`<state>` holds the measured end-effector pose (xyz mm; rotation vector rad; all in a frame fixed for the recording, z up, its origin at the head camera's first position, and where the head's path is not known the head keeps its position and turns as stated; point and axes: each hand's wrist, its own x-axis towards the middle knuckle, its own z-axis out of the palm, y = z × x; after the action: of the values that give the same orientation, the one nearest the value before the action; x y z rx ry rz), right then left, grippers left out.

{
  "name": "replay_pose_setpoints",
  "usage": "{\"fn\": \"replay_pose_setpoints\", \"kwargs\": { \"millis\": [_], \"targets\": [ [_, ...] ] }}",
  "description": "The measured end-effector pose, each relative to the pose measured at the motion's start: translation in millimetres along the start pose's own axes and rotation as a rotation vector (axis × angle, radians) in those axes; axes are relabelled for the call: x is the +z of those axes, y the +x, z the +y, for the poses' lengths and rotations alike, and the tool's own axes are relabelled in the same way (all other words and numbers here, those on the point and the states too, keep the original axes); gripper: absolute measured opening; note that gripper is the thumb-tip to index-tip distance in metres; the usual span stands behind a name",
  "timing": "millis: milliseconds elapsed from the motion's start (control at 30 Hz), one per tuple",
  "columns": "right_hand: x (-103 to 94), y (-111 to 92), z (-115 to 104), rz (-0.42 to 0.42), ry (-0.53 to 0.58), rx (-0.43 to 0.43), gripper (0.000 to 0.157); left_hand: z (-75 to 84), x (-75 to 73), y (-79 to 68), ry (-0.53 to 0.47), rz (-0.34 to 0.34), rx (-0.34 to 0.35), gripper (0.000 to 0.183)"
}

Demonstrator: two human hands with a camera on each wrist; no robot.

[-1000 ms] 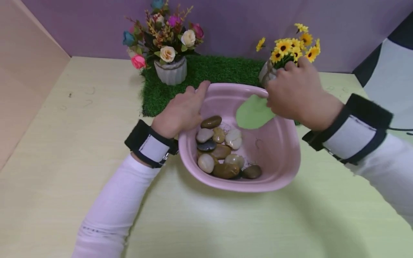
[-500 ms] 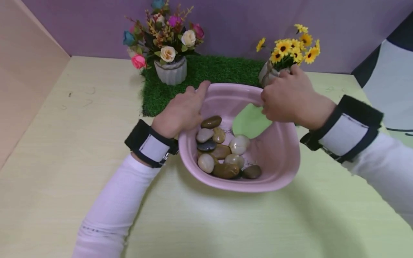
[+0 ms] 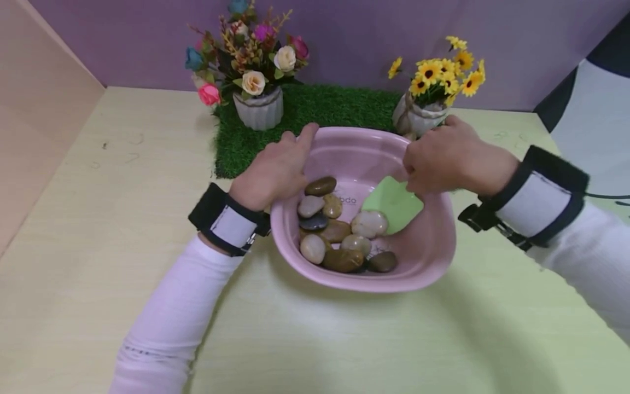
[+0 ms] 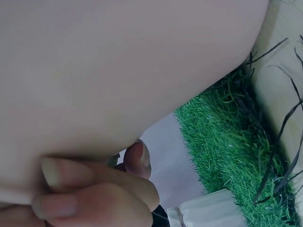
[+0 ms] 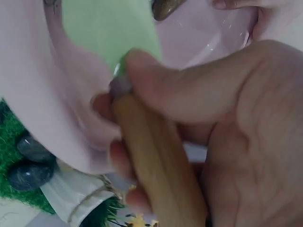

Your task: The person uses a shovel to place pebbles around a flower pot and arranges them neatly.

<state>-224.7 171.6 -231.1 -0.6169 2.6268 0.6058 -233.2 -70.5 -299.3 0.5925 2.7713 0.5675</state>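
Note:
In the head view a pink basin (image 3: pixel 438 262) holds several smooth wet stones, mostly on its left side. My left hand (image 3: pixel 275 172) grips the basin's left rim; its curled fingers (image 4: pixel 104 198) show against a pale surface in the left wrist view. My right hand (image 3: pixel 455 156), over the right rim, grips the wooden handle (image 5: pixel 156 156) of a small shovel. The shovel's green blade (image 3: pixel 394 202) slants down inside the basin, its lower edge right at a cream stone (image 3: pixel 369 223). Brown stones (image 3: pixel 344 260) and a dark grey one (image 3: pixel 314 221) lie nearby.
Behind the basin lies an artificial grass mat (image 3: pixel 339 106). On it stand a white pot (image 3: pixel 259 109) of mixed roses at left and a white pot (image 3: pixel 425 117) of yellow flowers at right, close behind my right hand. A purple wall (image 3: pixel 354 44) rises behind the table (image 3: pixel 305 345).
The shovel's blade has moved down and nearer inside the basin, with my right hand lowered. The cream stone has turned and shifted right. My left hand keeps its place on the rim.

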Motion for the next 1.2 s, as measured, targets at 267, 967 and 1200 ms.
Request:
{"fn": "replay_pose_setpoints", "kwargs": {
  "millis": [267, 967, 1200],
  "targets": [
    [8.2, 0, -5, 0.003, 0.076, -0.074, 0.015, -0.2, -1.1, 0.8, 0.011, 0.006, 0.009, 0.081],
    [-3.4, 6, -11, 0.494, -0.091, -0.178, 0.006, -1.8, -0.2, 0.7, -0.008, -0.001, 0.006, 0.082],
    [-12.3, 18, -19, 0.477, -0.088, -0.222, 0.004, -2.2, 0.5, 0.1, -0.017, 0.005, 0.012, 0.084]
  ]
}}
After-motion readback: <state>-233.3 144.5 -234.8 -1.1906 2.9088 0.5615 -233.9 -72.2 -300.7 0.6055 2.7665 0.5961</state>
